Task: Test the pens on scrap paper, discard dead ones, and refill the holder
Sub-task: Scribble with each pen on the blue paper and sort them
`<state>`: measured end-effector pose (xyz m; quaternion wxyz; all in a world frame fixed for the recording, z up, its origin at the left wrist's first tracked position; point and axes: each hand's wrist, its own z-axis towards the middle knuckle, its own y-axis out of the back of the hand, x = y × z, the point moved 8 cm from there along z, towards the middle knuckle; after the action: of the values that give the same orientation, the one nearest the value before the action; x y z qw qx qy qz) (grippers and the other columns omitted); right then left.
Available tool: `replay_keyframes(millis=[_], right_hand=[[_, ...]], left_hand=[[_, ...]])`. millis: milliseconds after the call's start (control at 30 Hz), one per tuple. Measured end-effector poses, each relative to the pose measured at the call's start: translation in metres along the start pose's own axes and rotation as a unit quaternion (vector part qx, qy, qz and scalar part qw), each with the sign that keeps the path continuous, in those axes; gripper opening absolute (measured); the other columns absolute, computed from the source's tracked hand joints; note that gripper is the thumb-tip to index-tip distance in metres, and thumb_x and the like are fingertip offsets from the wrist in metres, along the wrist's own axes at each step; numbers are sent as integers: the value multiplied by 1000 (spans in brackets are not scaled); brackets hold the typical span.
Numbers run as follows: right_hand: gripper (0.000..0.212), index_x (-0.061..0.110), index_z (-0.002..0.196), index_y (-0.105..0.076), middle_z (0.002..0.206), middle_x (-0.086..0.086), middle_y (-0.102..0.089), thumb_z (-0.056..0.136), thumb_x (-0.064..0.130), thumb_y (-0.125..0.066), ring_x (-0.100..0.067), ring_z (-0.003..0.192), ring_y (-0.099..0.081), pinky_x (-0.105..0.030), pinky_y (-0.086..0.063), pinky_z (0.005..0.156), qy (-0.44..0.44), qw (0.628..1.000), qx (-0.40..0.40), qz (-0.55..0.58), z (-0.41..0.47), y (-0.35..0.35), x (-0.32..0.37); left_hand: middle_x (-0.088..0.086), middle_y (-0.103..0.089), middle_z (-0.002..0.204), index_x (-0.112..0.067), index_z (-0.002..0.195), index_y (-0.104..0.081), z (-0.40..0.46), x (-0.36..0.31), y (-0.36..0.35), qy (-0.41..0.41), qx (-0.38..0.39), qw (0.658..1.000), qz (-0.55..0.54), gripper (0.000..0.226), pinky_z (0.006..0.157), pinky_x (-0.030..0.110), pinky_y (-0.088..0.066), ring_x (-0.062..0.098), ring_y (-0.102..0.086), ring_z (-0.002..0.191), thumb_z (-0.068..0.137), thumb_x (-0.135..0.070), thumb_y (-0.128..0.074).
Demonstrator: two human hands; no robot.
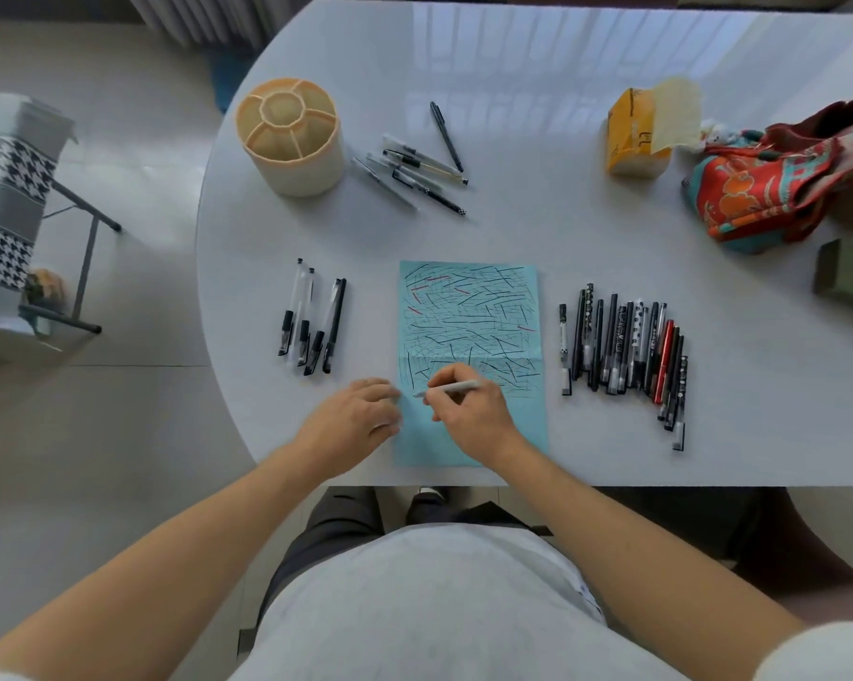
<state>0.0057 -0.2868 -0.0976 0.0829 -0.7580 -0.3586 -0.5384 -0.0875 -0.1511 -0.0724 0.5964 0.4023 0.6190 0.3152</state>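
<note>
On the table (537, 228), pen holder (289, 137), seemingly empty.

Right hand (468, 405) gripping pen (446, 388), tip on scribbled paper (468, 317) — left hand (353, 417) steadying

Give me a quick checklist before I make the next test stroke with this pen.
1. Pen held in right hand: ok.
2. Tip over the blue scrap paper: ok.
3. Left hand at the paper's left edge: ok; whether it presses down, cannot tell.
4. Unmarked paper near the tip: ok.
5. Holder free for refilling: ok, compartments look empty.
6. Whether this pen writes: cannot tell.
</note>
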Motion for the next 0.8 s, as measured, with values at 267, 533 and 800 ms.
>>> replay_keyframes(millis=[267,533,800], right_hand=[[3,24,85,-69,63,17,-62,86,27,-70,-2,58,-58,-22,-47,60,74,982,12,-173,5,-17,9],[9,25,78,-66,61,6,-65,83,20,-72,-7,56,-60,-21,-45,55,3,989,-81,-125,6,25,1],[6,5,89,-63,76,-15,-73,93,2,-65,-23,64,-68,-38,-59,62,-53,984,-4,169,-10,25,-4]], left_hand=[[9,-66,121,-21,93,-80,-3,2,-6,14,3,1000,3,9,94,37,-52,30,-61,113,86,-25,-77],[1,-62,128,-25,98,-80,-3,9,-8,43,18,999,-14,15,100,35,-48,24,-53,122,91,-33,-69],[-7,-64,124,-24,105,-76,6,15,-4,107,14,991,-83,21,98,30,-46,12,-54,117,95,-38,-63]])
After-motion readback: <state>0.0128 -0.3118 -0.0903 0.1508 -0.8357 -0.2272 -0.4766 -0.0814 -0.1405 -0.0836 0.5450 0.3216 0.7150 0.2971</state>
